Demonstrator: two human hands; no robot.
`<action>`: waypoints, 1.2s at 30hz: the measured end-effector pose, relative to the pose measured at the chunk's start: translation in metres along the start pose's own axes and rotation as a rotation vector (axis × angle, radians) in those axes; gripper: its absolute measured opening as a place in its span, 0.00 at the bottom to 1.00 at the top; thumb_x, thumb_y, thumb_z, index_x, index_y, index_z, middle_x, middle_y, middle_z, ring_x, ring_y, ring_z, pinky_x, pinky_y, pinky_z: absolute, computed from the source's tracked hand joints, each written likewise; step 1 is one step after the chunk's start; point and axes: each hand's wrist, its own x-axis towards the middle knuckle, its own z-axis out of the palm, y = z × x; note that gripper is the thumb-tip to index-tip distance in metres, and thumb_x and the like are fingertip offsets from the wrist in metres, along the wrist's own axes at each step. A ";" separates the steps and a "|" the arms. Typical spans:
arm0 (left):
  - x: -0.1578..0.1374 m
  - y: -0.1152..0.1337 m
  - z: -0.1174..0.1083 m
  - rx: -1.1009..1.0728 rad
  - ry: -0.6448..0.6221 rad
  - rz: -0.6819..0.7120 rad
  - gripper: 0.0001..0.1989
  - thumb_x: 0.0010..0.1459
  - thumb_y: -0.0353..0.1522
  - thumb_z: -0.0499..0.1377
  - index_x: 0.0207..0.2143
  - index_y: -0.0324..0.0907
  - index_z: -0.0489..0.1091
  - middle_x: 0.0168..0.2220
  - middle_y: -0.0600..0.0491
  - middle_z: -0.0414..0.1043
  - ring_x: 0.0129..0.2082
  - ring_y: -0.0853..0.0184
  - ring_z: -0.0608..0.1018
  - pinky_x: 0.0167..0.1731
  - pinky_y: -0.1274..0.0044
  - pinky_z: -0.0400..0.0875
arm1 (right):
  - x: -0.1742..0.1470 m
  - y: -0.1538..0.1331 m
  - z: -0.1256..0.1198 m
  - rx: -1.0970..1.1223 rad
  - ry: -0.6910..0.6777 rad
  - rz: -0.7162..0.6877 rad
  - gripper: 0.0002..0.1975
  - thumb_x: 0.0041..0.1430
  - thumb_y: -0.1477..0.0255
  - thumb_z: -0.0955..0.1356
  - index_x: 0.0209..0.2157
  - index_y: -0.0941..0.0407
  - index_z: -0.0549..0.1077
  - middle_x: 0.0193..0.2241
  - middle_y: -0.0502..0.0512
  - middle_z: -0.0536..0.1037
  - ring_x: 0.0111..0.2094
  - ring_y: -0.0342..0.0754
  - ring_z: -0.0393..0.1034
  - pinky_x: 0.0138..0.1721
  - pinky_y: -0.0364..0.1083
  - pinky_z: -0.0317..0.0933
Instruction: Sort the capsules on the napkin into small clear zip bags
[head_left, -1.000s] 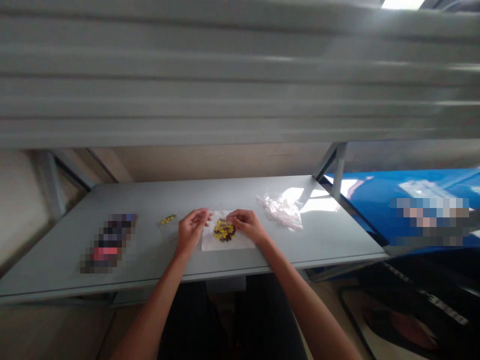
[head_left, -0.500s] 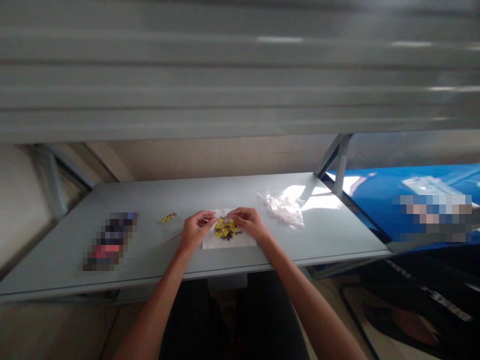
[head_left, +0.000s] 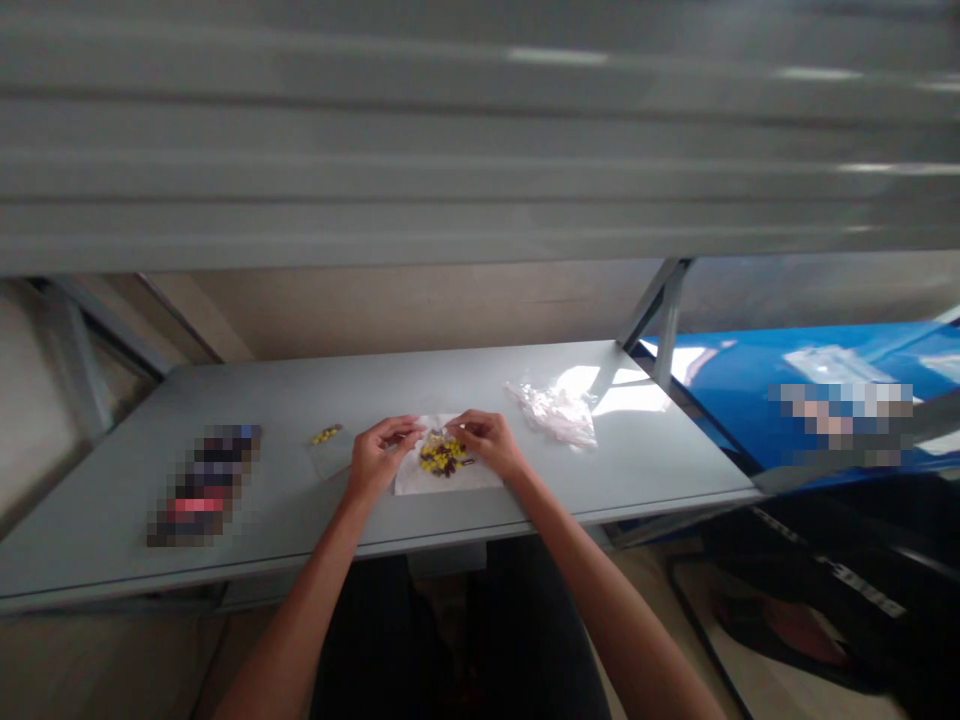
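A pile of small yellow and dark brown pieces lies on a white sheet on the grey table. At the pile's left is my left hand, fingers bent toward the thumb; anything between the tips is too small to make out. Over the pile's right upper edge, my right hand is closed in a pinch, and what it grips is hidden. A few more yellow and dark pieces lie to the left, by what looks like a clear bag.
A clear plastic bag with pale pink contents lies on the right. A blurred-out dark and red object lies on the left. A ribbed grey panel hangs overhead. Beyond the frame, a blue table holds plastic packets.
The whole view has shifted slightly, so things appear a little further left. Both hands stay at the pile, with only small finger movements.
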 end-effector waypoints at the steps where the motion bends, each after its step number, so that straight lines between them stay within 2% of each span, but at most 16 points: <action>1: 0.000 -0.001 0.000 -0.010 -0.002 -0.004 0.22 0.52 0.44 0.69 0.44 0.39 0.78 0.41 0.45 0.83 0.40 0.60 0.84 0.43 0.70 0.79 | 0.000 0.000 0.001 0.013 0.011 0.005 0.18 0.56 0.57 0.72 0.35 0.59 0.83 0.26 0.54 0.79 0.25 0.43 0.67 0.25 0.41 0.58; 4: 0.000 -0.001 0.000 -0.035 -0.002 -0.010 0.23 0.53 0.44 0.69 0.46 0.39 0.77 0.41 0.44 0.82 0.39 0.60 0.84 0.41 0.71 0.79 | 0.000 -0.001 0.004 0.074 0.073 0.017 0.19 0.56 0.56 0.73 0.34 0.59 0.81 0.23 0.52 0.78 0.21 0.41 0.64 0.23 0.40 0.56; 6: -0.001 0.001 0.000 -0.041 0.003 -0.011 0.23 0.53 0.44 0.69 0.46 0.39 0.77 0.41 0.44 0.82 0.37 0.61 0.84 0.39 0.72 0.79 | -0.001 -0.002 0.003 0.110 0.176 0.014 0.20 0.57 0.54 0.71 0.36 0.59 0.78 0.23 0.51 0.77 0.18 0.39 0.61 0.20 0.40 0.54; 8: -0.001 0.002 0.000 -0.043 0.003 -0.006 0.22 0.54 0.44 0.68 0.45 0.38 0.77 0.40 0.44 0.82 0.37 0.61 0.84 0.36 0.73 0.79 | -0.001 -0.004 -0.001 0.118 0.362 0.007 0.21 0.60 0.53 0.69 0.39 0.58 0.75 0.23 0.50 0.78 0.16 0.38 0.59 0.18 0.39 0.52; 11: -0.001 0.004 -0.001 -0.055 -0.007 0.005 0.20 0.56 0.44 0.67 0.43 0.38 0.77 0.38 0.45 0.82 0.36 0.61 0.83 0.35 0.73 0.79 | -0.001 -0.006 -0.013 0.109 0.740 0.032 0.22 0.62 0.53 0.68 0.44 0.57 0.71 0.20 0.47 0.76 0.14 0.38 0.56 0.18 0.38 0.50; 13: -0.001 0.005 -0.001 -0.054 -0.015 0.009 0.20 0.56 0.44 0.66 0.42 0.38 0.77 0.38 0.45 0.82 0.36 0.61 0.83 0.34 0.73 0.79 | -0.002 -0.007 -0.022 0.123 0.943 0.073 0.24 0.62 0.52 0.67 0.48 0.58 0.69 0.20 0.47 0.76 0.14 0.38 0.56 0.18 0.38 0.50; 16: -0.001 0.004 -0.002 -0.030 -0.024 0.013 0.19 0.56 0.44 0.66 0.42 0.38 0.78 0.38 0.45 0.82 0.36 0.62 0.83 0.34 0.73 0.79 | -0.003 -0.009 -0.030 0.145 1.106 0.135 0.29 0.63 0.52 0.66 0.55 0.60 0.66 0.19 0.47 0.76 0.14 0.40 0.57 0.18 0.39 0.50; 19: -0.001 0.005 -0.002 -0.004 -0.027 0.008 0.19 0.56 0.43 0.65 0.42 0.38 0.78 0.37 0.45 0.82 0.36 0.61 0.83 0.34 0.73 0.79 | -0.006 -0.013 -0.029 0.039 1.195 0.147 0.28 0.64 0.54 0.65 0.56 0.62 0.67 0.16 0.44 0.70 0.14 0.41 0.58 0.19 0.40 0.50; 22: -0.002 0.005 -0.001 0.034 0.013 0.020 0.17 0.57 0.42 0.64 0.41 0.38 0.77 0.36 0.46 0.82 0.34 0.62 0.83 0.34 0.73 0.78 | -0.009 -0.016 -0.023 -0.169 1.179 0.076 0.19 0.65 0.61 0.64 0.48 0.60 0.72 0.13 0.40 0.61 0.15 0.41 0.54 0.21 0.41 0.47; 24: -0.003 0.004 0.000 0.098 0.112 0.055 0.15 0.58 0.41 0.62 0.40 0.39 0.77 0.35 0.48 0.81 0.34 0.62 0.83 0.35 0.73 0.78 | -0.010 -0.014 -0.017 -0.282 1.060 0.000 0.13 0.65 0.65 0.62 0.41 0.59 0.73 0.13 0.39 0.59 0.16 0.40 0.52 0.23 0.41 0.47; 28: -0.005 0.007 -0.007 0.330 0.305 0.188 0.11 0.61 0.38 0.58 0.38 0.40 0.76 0.36 0.49 0.81 0.35 0.63 0.82 0.41 0.71 0.76 | -0.009 -0.006 -0.010 -0.403 0.799 -0.117 0.11 0.64 0.69 0.61 0.34 0.57 0.73 0.14 0.40 0.58 0.16 0.40 0.51 0.24 0.40 0.46; 32: -0.005 0.010 -0.038 0.683 0.298 0.341 0.11 0.59 0.33 0.55 0.39 0.41 0.76 0.40 0.46 0.79 0.42 0.57 0.79 0.49 0.64 0.73 | -0.007 -0.002 -0.009 -0.416 0.737 -0.139 0.11 0.62 0.71 0.61 0.34 0.57 0.74 0.14 0.40 0.59 0.16 0.40 0.51 0.24 0.40 0.46; 34: -0.005 0.007 -0.062 0.823 0.290 0.352 0.11 0.57 0.32 0.56 0.40 0.41 0.76 0.42 0.43 0.78 0.47 0.53 0.77 0.53 0.60 0.70 | -0.007 -0.002 -0.010 -0.421 0.734 -0.129 0.11 0.62 0.71 0.61 0.34 0.57 0.74 0.14 0.40 0.59 0.17 0.40 0.51 0.24 0.40 0.46; 36: -0.007 0.002 -0.085 0.900 0.261 0.329 0.11 0.58 0.34 0.56 0.40 0.42 0.75 0.43 0.43 0.77 0.48 0.51 0.76 0.54 0.58 0.68 | -0.007 -0.002 -0.010 -0.430 0.729 -0.122 0.11 0.62 0.71 0.61 0.34 0.57 0.74 0.14 0.41 0.60 0.17 0.40 0.52 0.24 0.40 0.47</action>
